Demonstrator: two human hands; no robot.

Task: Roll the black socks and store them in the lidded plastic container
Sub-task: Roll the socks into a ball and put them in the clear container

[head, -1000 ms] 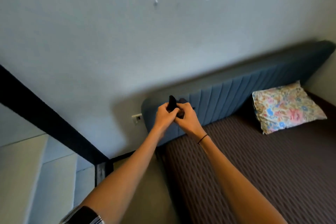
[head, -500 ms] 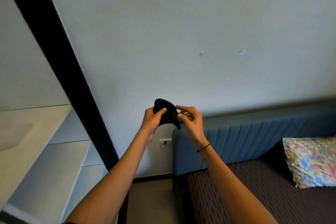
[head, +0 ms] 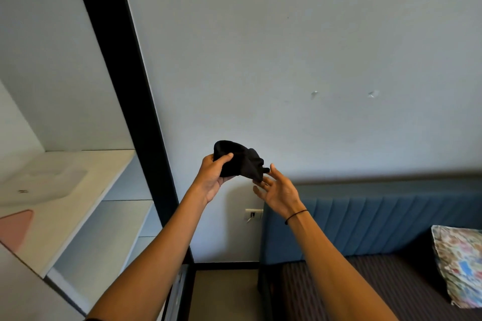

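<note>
One soft, light black sock bundle [head: 238, 161] sits gripped in the left hand [head: 212, 180]; the right hand [head: 280, 191], open, touches its loose end, best pinched there.

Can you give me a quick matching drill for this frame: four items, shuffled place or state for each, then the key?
Items:
1. bundled black sock
2. right hand
3. floral-print pillow
4. white wall socket

Descriptions:
A. on the wall, beside the blue padded headboard
B. gripped in the left hand
C. open, fingers spread, fingertips at the sock's edge
D. lying on the bed, far right of the view

Pairs: 1-B, 2-C, 3-D, 4-A
</note>
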